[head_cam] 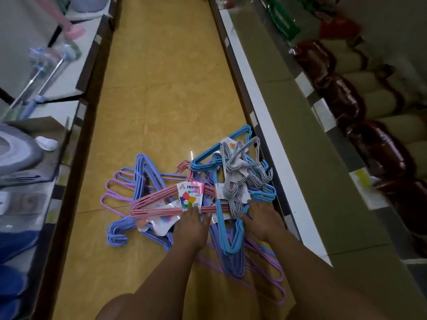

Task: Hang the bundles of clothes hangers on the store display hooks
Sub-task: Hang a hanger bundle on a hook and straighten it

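Several bundles of wire clothes hangers lie in a heap on the yellow floor. A pink bundle (159,202) with a "Hanger" label lies across the middle. A blue bundle (221,218), a grey bundle (238,179) and purple bundles (138,174) lie around it. My left hand (190,227) rests on the pink bundle's near edge, fingers curled over it. My right hand (261,220) presses on the pile by the blue and grey bundles, fingers spread. No display hooks are in view.
The aisle floor (166,88) runs ahead between two shelf units. The right shelf (272,139) holds dark red wrapped rolls (346,105). The left shelf (76,125) holds mops, mats and blue items.
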Tool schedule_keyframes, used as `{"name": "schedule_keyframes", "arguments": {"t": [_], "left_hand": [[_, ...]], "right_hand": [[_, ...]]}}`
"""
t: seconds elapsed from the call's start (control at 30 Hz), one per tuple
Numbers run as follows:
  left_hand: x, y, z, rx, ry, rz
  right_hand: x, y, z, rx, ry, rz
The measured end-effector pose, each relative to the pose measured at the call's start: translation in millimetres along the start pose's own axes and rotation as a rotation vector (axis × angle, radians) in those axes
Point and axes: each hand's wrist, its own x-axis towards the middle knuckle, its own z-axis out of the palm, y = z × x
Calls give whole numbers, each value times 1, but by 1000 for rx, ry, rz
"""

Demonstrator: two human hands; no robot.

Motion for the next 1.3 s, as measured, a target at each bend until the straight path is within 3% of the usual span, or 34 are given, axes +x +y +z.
{"name": "schedule_keyframes", "arguments": {"t": [0.43, 0.67, 0.8, 0.97, 1.13, 1.3], "left_hand": [[73, -12, 94, -100, -121, 107], [84, 3, 99, -90, -49, 176], [90, 11, 92, -119, 26, 205], [90, 17, 84, -167, 45, 217], [89, 30, 76, -294, 178, 127], [88, 49, 76, -642, 93, 0]], "right_hand": [[90, 13, 98, 22, 37, -9], [98, -7, 72, 128, 351, -1], [108, -20, 67, 174, 191, -80], [117, -21, 64, 272, 155, -59], [114, -15, 61, 378, 186, 163], [100, -13, 78, 353, 78, 257]]}}
